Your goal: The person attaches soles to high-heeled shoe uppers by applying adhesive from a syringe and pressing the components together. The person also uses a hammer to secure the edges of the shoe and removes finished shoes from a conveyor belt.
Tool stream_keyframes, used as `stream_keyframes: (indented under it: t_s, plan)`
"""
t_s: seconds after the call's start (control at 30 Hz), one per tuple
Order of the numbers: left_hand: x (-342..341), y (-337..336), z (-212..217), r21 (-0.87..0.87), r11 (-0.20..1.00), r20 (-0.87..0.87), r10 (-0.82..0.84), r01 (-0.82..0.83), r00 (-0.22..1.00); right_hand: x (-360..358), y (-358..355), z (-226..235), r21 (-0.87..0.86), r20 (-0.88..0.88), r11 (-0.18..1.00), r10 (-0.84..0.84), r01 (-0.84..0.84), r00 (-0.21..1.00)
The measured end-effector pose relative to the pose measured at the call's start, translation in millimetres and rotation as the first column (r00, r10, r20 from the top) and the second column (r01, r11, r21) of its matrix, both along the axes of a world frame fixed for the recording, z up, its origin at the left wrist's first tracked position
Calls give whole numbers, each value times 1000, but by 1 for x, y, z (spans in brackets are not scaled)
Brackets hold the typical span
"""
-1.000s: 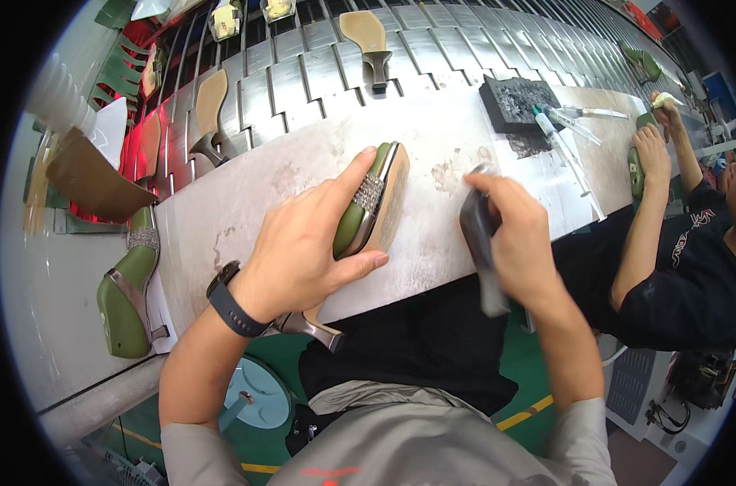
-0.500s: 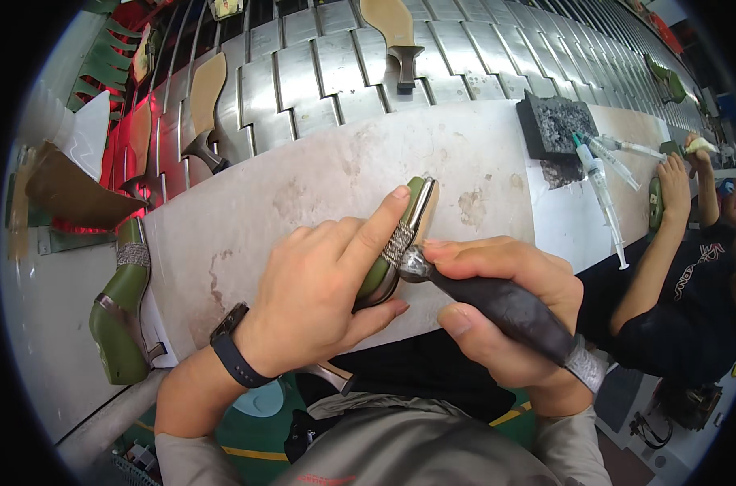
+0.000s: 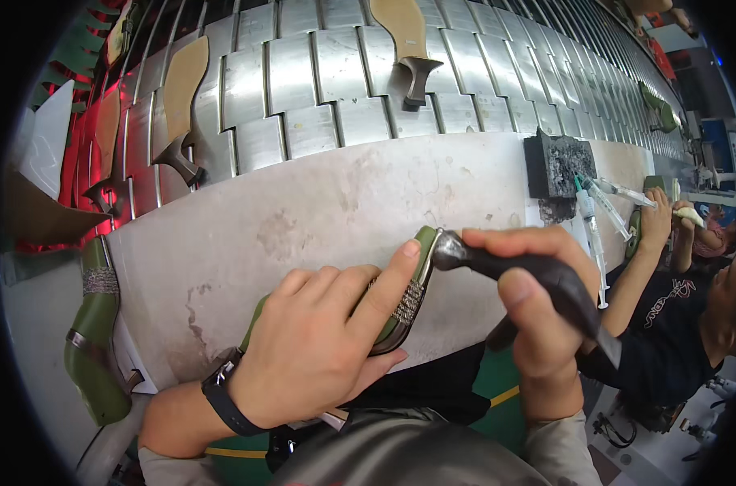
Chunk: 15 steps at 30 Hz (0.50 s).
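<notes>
One green shoe (image 3: 96, 356) lay by the worktop's (image 3: 303, 202) left end. We had our left hand (image 3: 319, 340) wrapped over a second green shoe (image 3: 413, 296) near the front edge, pretty much hiding its middle; loads of bare room behind. Our right hand (image 3: 538, 300) gripped one dark-handled tool (image 3: 518, 269), head at the toe. Three syringes (image 3: 590, 223) overlapped further right.

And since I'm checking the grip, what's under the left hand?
A green shoe with a glittery band. Its far end and part of the band show; the left hand hides its middle.
</notes>
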State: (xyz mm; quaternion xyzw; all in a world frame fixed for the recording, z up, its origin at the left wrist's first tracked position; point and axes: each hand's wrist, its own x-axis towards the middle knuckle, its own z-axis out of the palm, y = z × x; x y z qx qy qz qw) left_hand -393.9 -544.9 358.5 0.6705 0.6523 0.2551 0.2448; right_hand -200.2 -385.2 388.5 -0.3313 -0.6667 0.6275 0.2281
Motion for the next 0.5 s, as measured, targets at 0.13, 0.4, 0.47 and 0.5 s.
stream_keyframes:
  t_s: [0.13, 0.4, 0.47, 0.5]
  plan:
    - [-1, -2, 0, -30, 1000, 11, -5, 5, 1000, -3, 4, 1, -7, -30, 999, 41, -42, 999]
    - [2, -6, 0, -18, 1000, 17, 17, -17, 1000, 12, -34, 6, 398, 31, 846, 374, -354, 927]
    - [2, -8, -2, 17, 999, 0, 34, -34, 999, 13, -51, 1, 493, 33, 808, 352, -322, 935]
    - [1, -11, -3, 14, 999, -8, 42, -42, 999, 13, -61, -7, 550, 26, 785, 323, -283, 946]
